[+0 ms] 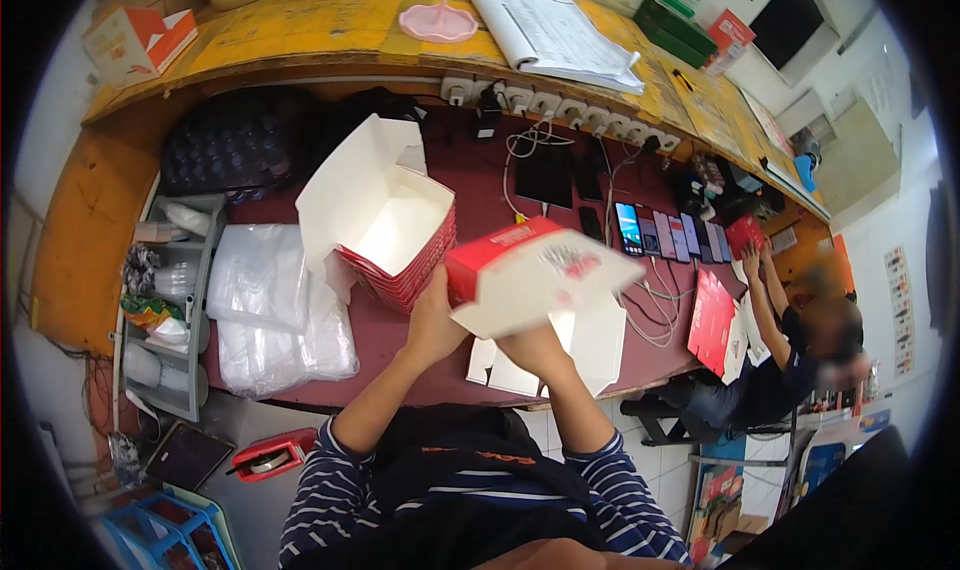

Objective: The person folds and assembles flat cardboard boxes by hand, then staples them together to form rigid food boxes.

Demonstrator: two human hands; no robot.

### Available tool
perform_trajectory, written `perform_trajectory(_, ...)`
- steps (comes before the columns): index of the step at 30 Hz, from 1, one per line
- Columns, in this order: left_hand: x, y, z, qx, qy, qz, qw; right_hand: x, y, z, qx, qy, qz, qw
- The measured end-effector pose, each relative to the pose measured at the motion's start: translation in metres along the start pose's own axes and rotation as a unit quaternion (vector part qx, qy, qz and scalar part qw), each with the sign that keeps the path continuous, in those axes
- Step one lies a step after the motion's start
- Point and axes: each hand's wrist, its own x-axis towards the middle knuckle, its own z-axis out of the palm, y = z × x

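Note:
Between my hands is a red and white cardboard box (535, 275), tilted, its white printed side blurred by motion. My left hand (436, 320) grips its left end. At the lower edge my right hand (535, 350) holds it, the fingertips hidden beneath. To the left rises a stack of nested red and white boxes (410, 260), the top one open with its white lid up. Under the held box lie flat white cardboard blanks (597, 345) on the dark red tabletop (385, 355).
Plastic bags (275, 300) and a grey organizer (198, 355) stand left. Several phones (660, 235) and white cables (655, 310) lie right. A yellow shelf (330, 20) overhangs the back. At the right, a seated co-worker (790, 340) reaches toward a red box (743, 236).

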Motion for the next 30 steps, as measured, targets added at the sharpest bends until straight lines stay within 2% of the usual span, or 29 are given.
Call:
perform_trajectory(1, 0.001, -0.017, 0.002, -0.063, 0.020, 0.015, 0.998, 0.015, -0.034, -0.016, -0.016, -0.066, 0.069, 0.995)
perform_trajectory(2, 0.002, -0.030, 0.001, -0.126, 0.038, 0.031, 0.991, 0.017, -0.043, -0.012, -0.099, -0.038, 0.028, 0.994)
perform_trajectory(3, 0.000, -0.018, -0.006, -0.287, 0.079, -0.088, 0.951, 0.020, -0.045, -0.008, -0.184, -0.052, -0.019, 0.981)
perform_trajectory(4, -0.002, -0.003, -0.014, -0.437, 0.116, -0.202, 0.869, 0.023, -0.046, -0.004, -0.267, -0.065, -0.066, 0.959)
perform_trajectory(5, -0.003, -0.004, -0.021, -0.495, 0.109, -0.199, 0.839, 0.030, -0.045, 0.001, -0.265, -0.068, -0.070, 0.959)
perform_trajectory(6, -0.006, -0.007, -0.030, -0.552, 0.101, -0.195, 0.804, 0.041, -0.043, 0.006, -0.277, -0.084, -0.118, 0.950)
perform_trajectory(7, -0.008, -0.012, -0.038, -0.552, 0.106, -0.194, 0.804, 0.053, -0.042, 0.010, -0.289, -0.100, -0.167, 0.937)
perform_trajectory(8, -0.011, -0.019, -0.044, -0.510, 0.094, -0.125, 0.846, 0.064, -0.042, 0.014, -0.288, -0.102, -0.171, 0.937)
perform_trajectory(9, -0.013, -0.026, -0.052, -0.463, 0.081, -0.055, 0.881, 0.077, -0.044, 0.019, -0.213, -0.139, -0.192, 0.948)
perform_trajectory(10, -0.014, -0.034, -0.066, -0.463, 0.082, -0.053, 0.881, 0.089, -0.045, 0.022, -0.136, -0.174, -0.211, 0.952)
perform_trajectory(11, -0.016, -0.044, -0.081, -0.134, 0.044, -0.027, 0.990, 0.099, -0.047, 0.023, -0.084, -0.182, -0.230, 0.952)
perform_trajectory(12, -0.018, -0.051, -0.088, 0.211, 0.002, 0.000, 0.977, 0.106, -0.049, 0.027, -0.084, -0.183, -0.233, 0.951)
perform_trajectory(13, -0.016, -0.054, -0.090, 0.291, 0.041, 0.056, 0.954, 0.113, -0.051, 0.031, -0.053, -0.236, -0.202, 0.949)
perform_trajectory(14, -0.015, -0.062, -0.090, 0.292, 0.045, 0.053, 0.954, 0.118, -0.052, 0.035, -0.022, -0.288, -0.172, 0.942)
perform_trajectory(15, -0.012, -0.068, -0.091, 0.322, 0.069, 0.105, 0.938, 0.122, -0.049, 0.040, -0.021, -0.291, -0.176, 0.940)
perform_trajectory(16, -0.011, -0.073, -0.092, 0.351, 0.093, 0.156, 0.919, 0.125, -0.042, 0.048, -0.059, -0.274, -0.173, 0.944)
perform_trajectory(17, -0.011, -0.078, -0.092, 0.351, 0.095, 0.153, 0.919, 0.128, -0.038, 0.053, -0.098, -0.257, -0.169, 0.947)
perform_trajectory(19, -0.007, -0.073, -0.093, 0.359, 0.086, 0.202, 0.907, 0.129, -0.034, 0.056, -0.115, -0.246, -0.154, 0.950)
perform_trajectory(23, -0.004, -0.079, -0.098, 0.334, 0.095, 0.227, 0.910, 0.121, -0.024, 0.068, -0.175, -0.231, -0.146, 0.946)
perform_trajectory(27, -0.004, -0.080, -0.098, 0.297, 0.066, 0.245, 0.920, 0.120, -0.019, 0.067, -0.153, -0.233, -0.185, 0.942)
perform_trajectory(30, -0.004, -0.085, -0.098, 0.293, 0.055, 0.254, 0.920, 0.115, -0.020, 0.076, -0.194, -0.186, -0.179, 0.946)
